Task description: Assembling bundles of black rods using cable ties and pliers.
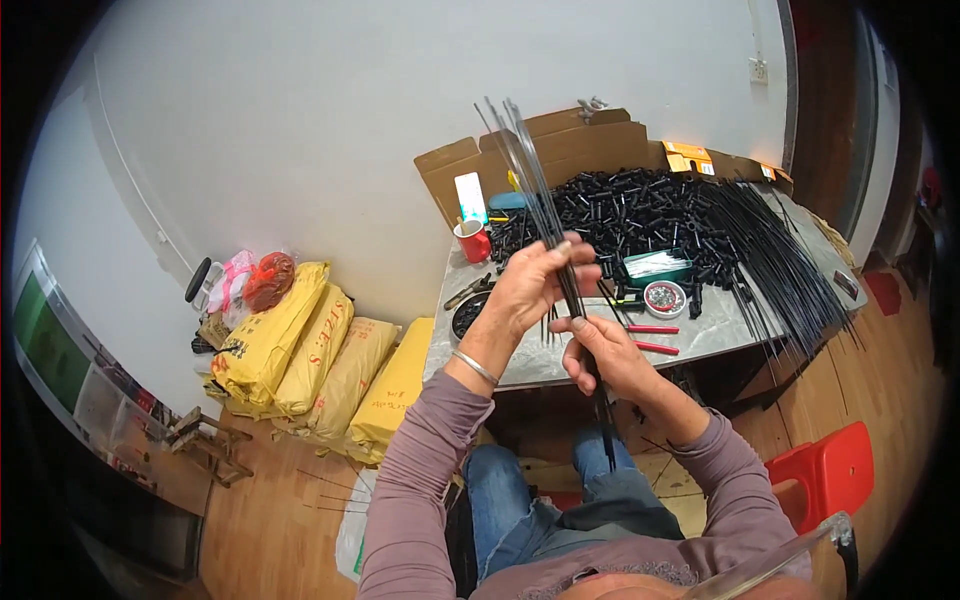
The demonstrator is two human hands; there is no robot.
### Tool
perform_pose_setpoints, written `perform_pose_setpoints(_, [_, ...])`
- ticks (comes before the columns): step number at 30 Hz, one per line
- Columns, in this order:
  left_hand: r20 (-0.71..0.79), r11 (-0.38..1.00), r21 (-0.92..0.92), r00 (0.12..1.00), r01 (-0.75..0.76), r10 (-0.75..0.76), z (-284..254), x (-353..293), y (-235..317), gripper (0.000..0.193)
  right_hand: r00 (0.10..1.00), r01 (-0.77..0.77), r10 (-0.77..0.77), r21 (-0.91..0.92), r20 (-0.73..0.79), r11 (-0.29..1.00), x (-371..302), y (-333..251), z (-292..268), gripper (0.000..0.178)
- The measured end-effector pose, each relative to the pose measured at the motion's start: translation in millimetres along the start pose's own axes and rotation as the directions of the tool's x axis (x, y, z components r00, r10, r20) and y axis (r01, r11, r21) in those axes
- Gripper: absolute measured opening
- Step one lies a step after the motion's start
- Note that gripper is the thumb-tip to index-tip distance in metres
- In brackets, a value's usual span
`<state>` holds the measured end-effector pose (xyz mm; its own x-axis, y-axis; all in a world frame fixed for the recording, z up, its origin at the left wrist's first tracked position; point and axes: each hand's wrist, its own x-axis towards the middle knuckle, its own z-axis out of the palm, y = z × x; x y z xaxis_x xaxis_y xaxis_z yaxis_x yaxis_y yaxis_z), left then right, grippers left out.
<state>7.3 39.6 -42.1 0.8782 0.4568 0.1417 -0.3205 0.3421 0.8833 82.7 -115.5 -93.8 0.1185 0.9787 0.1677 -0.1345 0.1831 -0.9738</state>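
A bundle of long thin dark rods (537, 190) stands slanted in front of me, over the table's front edge. Its upper ends fan apart and look blurred; its lower end hangs near my knees. My left hand (532, 285) is closed round the upper middle of the bundle, thumb on top, some fingers curled behind. Lower down, my right hand (612, 358) grips the same rods between thumb and fingers. Just beyond my hands lie two red-handled tools (655, 348), a round dish of small metal parts (664, 297) and a green tray of thin white pieces (657, 266).
A heap of short black tubular pieces (630, 215) covers the table's back. Many long black rods (795, 270) overhang its right edge. A red mug (472, 241) and lit phone (470, 196) stand left. Yellow sacks (290, 350) sit left; a red stool (835, 475) right.
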Motion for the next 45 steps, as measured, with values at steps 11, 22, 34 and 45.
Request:
perform_pose_setpoints(11, [-0.111, 0.996, -0.081, 0.993, -0.049, 0.04, -20.8, 7.9, 15.6, 0.024, 0.915, -0.321, 0.335, -0.094, 0.227, 0.942, -35.0, 31.4, -12.2, 0.032])
perform_pose_setpoints(22, [-0.157, 0.999, -0.048, 0.988, -0.013, 0.005, -17.6, -2.1, 10.9, 0.024, 0.899, -0.088, -0.423, -0.994, -0.109, 0.07, -2.3, 104.6, -123.1, 0.024])
perform_pose_setpoints(34, [-0.02, 0.994, 0.089, 0.998, 0.06, -0.058, -2.9, -11.5, 0.0, 0.03, 0.903, -0.19, -0.266, -0.869, -0.337, 0.457, 10.3, 32.1, -140.7, 0.022])
perform_pose_setpoints(45, [0.021, 0.99, -0.074, 0.992, 0.123, -0.122, -0.4, -32.2, -1.5, 0.03, 0.991, 0.105, -0.096, -0.098, 0.089, 0.99, 92.3, -27.8, -38.9, 0.042])
